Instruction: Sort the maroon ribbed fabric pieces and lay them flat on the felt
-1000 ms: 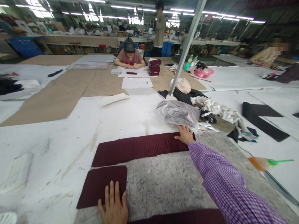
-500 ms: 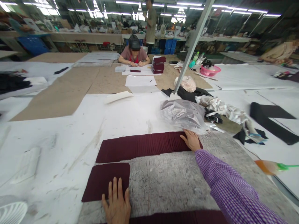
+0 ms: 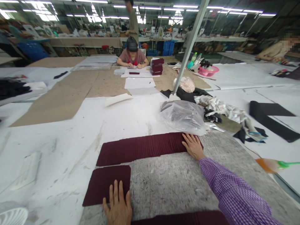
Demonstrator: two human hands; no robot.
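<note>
A long row of overlapping maroon fabric pieces [image 3: 140, 148] lies across the grey, scuffed board [image 3: 164, 181]. My right hand [image 3: 193, 146] rests on the row's right end, fingers spread and pointing up and left. Nearer to me at the left is a shorter maroon stack [image 3: 105, 184]; my left hand [image 3: 118, 203] lies flat over its lower right part with the fingers apart. Neither hand grips anything. Another maroon row [image 3: 182, 218] runs along the bottom edge of the view, partly cut off.
Behind the long row sits a clear plastic bag [image 3: 182, 115], near a slanted metal pole [image 3: 189, 50] and fabric scraps. A glue bottle [image 3: 269, 165] lies at the right. Across the table, a seated person [image 3: 132, 57] works beside stacked maroon pieces [image 3: 156, 66].
My right hand has shifted slightly down on the end of the row. My left hand stays on the short stack. The standing person in the background appears further left.
</note>
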